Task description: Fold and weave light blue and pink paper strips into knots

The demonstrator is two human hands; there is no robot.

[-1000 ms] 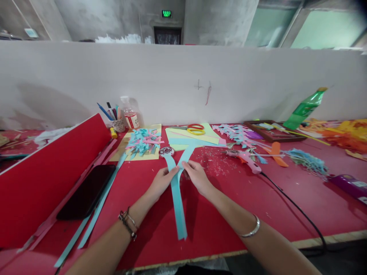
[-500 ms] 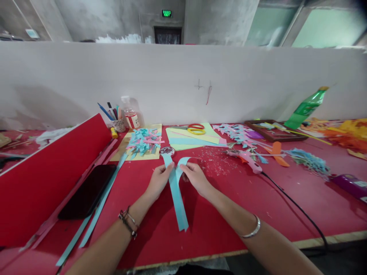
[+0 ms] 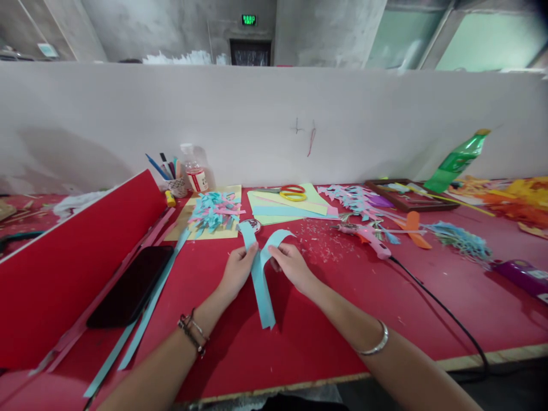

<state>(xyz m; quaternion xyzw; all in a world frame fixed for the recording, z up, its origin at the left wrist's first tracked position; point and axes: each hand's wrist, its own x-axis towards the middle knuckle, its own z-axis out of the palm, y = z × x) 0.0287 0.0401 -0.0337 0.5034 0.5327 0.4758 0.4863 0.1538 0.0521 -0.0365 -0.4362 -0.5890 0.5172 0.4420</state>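
A light blue paper strip (image 3: 262, 291) is split at its upper end into two parts that spread apart like a Y. My left hand (image 3: 238, 267) pinches the left part between thumb and fingers. The right part, which curls over to the right, is pinched by my right hand (image 3: 291, 264). Below both hands the strip's joined lower end hangs toward me over the red tabletop (image 3: 317, 342). Just behind the strip lies a small round disc (image 3: 256, 225), partly covered by it. Cut blue and pink paper pieces (image 3: 216, 210) lie heaped on yellow paper behind my left hand.
At left are a black phone (image 3: 131, 288), long blue strips (image 3: 149, 313) and a slanted red board (image 3: 81, 262). Scissors (image 3: 293, 193) lie on paper sheets at the back. A pink glue gun (image 3: 374, 242) with its cord (image 3: 440, 302) rests at right, before a green bottle (image 3: 458, 162).
The strip's lower end has moved up and slightly left, away from the table's front edge. Its two upper parts now reach farther above my hands, which have barely moved.
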